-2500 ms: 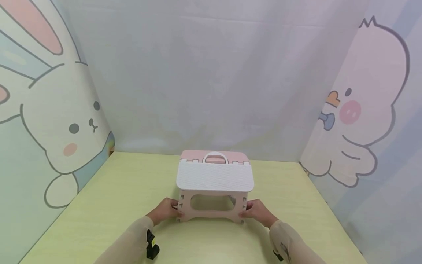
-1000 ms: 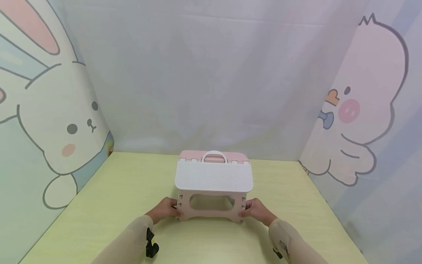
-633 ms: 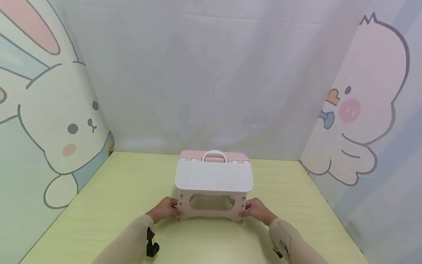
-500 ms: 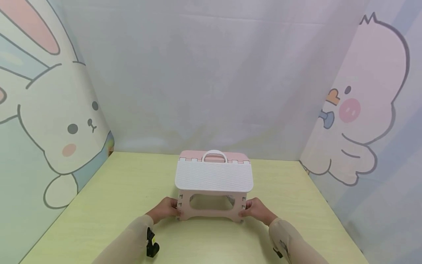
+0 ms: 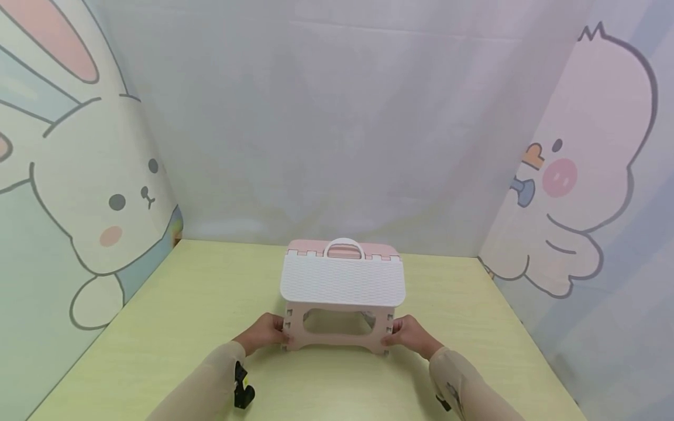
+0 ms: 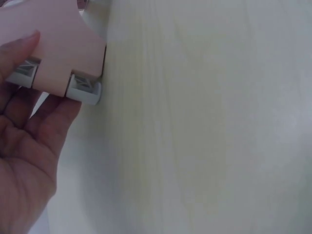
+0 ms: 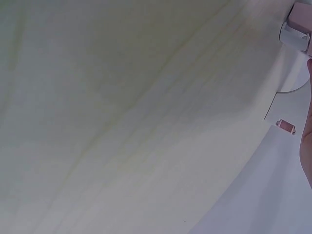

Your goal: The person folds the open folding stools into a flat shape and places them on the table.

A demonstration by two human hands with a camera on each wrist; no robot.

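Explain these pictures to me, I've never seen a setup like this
There is no machine here: a person is working bare-handed. The wide picture comes from a camera worn on the head, looking forward and down. The two close ones come from cameras worn on each wrist. On the pale yellow table is a pink and white folding stool with a carrying handle. The left hand and the right hand each grip one lower side of it.

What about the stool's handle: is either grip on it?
No, the left grip and right grip hold the stool low at its sides, below the handle.
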